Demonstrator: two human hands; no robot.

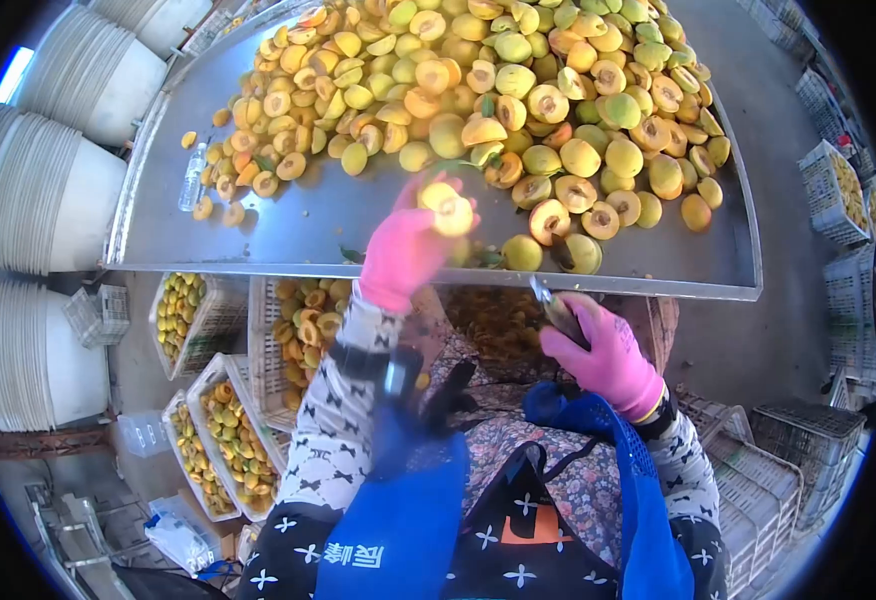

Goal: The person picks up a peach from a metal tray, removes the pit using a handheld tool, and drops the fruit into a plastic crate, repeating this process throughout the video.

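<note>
My left hand (403, 245), in a pink glove, is raised over the front of a metal table (308, 230). Its fingers are closed around a peach half (446, 210), blurred by motion, with the pale cut face showing. In a matching pink glove, my right hand (608, 360) is just off the table's front edge, wrapped around a small hand tool (561, 318) with a dark grip and a shiny metal tip pointing up. A large heap of peaches (548, 105), whole and halved, covers the back of the table. One peach (522, 252) lies near the front rim between my hands.
A plastic bottle (193, 178) lies at the table's left side. Below the edge are crates of peach halves (243, 440) on the left and a container (498, 320) under the rim. Stacked crates (748, 490) are at right; stacked white tubs (43, 190) are at left.
</note>
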